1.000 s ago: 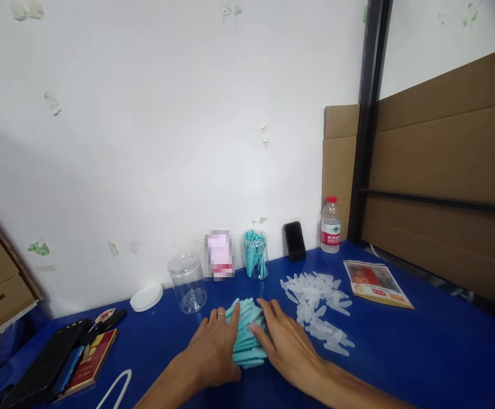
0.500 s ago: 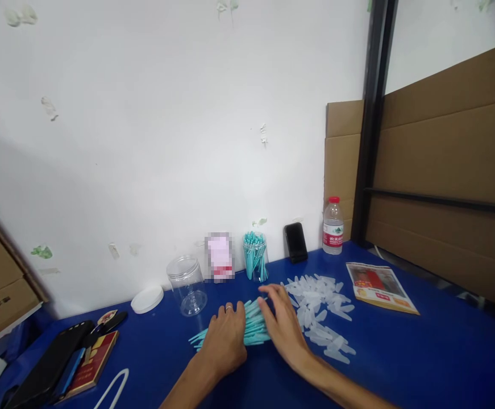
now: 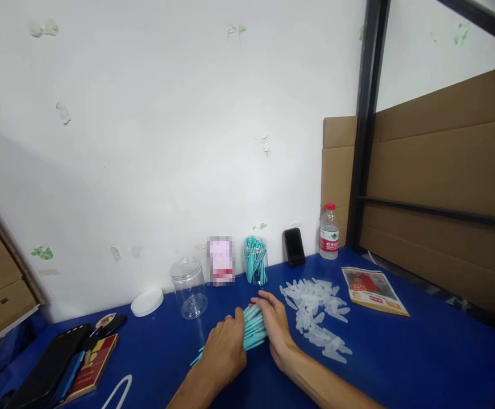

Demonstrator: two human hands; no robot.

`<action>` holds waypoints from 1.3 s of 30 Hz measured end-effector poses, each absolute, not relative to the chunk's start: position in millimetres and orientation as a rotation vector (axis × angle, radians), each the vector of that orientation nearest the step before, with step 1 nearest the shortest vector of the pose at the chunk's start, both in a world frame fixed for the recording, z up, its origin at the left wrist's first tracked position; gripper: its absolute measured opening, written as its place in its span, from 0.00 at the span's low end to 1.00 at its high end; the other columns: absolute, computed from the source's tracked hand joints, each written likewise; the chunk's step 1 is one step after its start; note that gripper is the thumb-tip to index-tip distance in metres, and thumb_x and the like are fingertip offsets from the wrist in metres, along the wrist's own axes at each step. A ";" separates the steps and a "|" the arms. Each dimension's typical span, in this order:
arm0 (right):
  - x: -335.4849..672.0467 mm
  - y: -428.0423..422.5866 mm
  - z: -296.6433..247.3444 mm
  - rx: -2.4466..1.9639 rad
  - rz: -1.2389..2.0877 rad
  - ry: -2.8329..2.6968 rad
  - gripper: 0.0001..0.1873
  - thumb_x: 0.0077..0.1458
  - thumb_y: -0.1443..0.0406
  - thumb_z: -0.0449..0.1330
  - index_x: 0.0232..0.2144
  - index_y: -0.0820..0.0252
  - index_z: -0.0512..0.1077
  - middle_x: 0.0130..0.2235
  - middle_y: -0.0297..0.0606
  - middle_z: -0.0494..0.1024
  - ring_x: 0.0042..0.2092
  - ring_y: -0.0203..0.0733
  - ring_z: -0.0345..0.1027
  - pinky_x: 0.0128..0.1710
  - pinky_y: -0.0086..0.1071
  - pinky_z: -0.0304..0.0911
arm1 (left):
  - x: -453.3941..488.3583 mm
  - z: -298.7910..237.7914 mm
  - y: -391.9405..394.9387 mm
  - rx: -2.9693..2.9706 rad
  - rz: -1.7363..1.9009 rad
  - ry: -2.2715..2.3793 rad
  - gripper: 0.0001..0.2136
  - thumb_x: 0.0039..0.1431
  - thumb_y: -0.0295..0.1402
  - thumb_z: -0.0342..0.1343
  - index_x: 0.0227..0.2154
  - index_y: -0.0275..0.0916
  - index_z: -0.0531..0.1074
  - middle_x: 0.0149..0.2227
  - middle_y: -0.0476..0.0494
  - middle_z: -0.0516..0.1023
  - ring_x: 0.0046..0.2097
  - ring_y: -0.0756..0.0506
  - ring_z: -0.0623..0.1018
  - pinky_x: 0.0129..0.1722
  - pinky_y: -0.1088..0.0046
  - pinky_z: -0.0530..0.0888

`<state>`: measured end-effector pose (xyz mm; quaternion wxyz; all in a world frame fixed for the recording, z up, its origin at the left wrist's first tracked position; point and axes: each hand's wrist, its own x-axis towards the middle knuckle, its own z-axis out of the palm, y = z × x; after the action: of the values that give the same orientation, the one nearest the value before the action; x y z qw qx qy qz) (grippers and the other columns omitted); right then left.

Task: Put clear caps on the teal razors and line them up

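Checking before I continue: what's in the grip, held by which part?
A bundle of turquoise sticks: the left grip is around its middle; the right grip is against its right end.

lighting's decent here, bright and kinda cool, pretty even over the white wall (image 3: 166, 142). lamp is out of shot so i can't say where it sits. there's a soft grey shadow with a slanted edge on the wall's left side, and the blue tabletop (image 3: 400, 358) gets darker below the hands (image 3: 225, 346). small glints on the clear jar (image 3: 188, 289) at left. turquoise sticks (image 3: 254, 328) look fairly crisp, but print on the left cardboard box (image 3: 0, 284) is mushy. wide lens stretches stuff near the edges, so that box leans hard. pixel mosaic hides the pink item (image 3: 220, 258).
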<state>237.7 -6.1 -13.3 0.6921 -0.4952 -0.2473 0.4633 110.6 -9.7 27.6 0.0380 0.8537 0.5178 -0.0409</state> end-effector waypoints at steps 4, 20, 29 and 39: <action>235.0 -12.7 -3.0 -1.022 1.122 -0.501 0.19 0.43 0.63 0.61 0.40 0.64 0.73 0.36 0.43 0.81 0.42 0.51 0.74 0.42 0.36 0.67 | 108.1 25.9 -15.3 2.636 -0.117 1.597 0.31 0.48 0.17 0.50 0.59 0.30 0.59 0.46 0.28 0.76 0.48 0.32 0.77 0.45 0.58 0.72; 234.7 -25.7 0.8 -1.176 1.051 -0.639 0.28 0.47 0.46 0.62 0.45 0.55 0.72 0.42 0.39 0.79 0.46 0.50 0.72 0.44 0.35 0.64 | 101.7 15.5 -27.1 2.591 -0.043 1.673 0.34 0.51 0.19 0.49 0.64 0.35 0.53 0.56 0.32 0.71 0.56 0.36 0.71 0.51 0.63 0.69; 237.3 -25.8 9.7 -0.922 1.338 -0.490 0.32 0.46 0.44 0.64 0.47 0.59 0.71 0.38 0.39 0.80 0.45 0.48 0.73 0.44 0.34 0.67 | 103.9 23.0 -20.8 2.596 -0.072 1.606 0.33 0.51 0.18 0.48 0.62 0.37 0.54 0.49 0.34 0.75 0.48 0.36 0.76 0.45 0.63 0.70; 292.0 -39.8 12.1 -1.009 1.231 -0.403 0.24 0.44 0.52 0.67 0.41 0.59 0.72 0.43 0.46 0.78 0.50 0.52 0.71 0.50 0.42 0.63 | 101.2 24.4 -17.7 2.508 0.068 1.638 0.29 0.49 0.22 0.51 0.57 0.37 0.60 0.42 0.37 0.77 0.44 0.35 0.76 0.40 0.63 0.69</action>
<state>292.0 -39.8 12.1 0.6816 -0.4498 -0.1795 0.5486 101.2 -17.7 24.4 0.0724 0.8348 0.5452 0.0227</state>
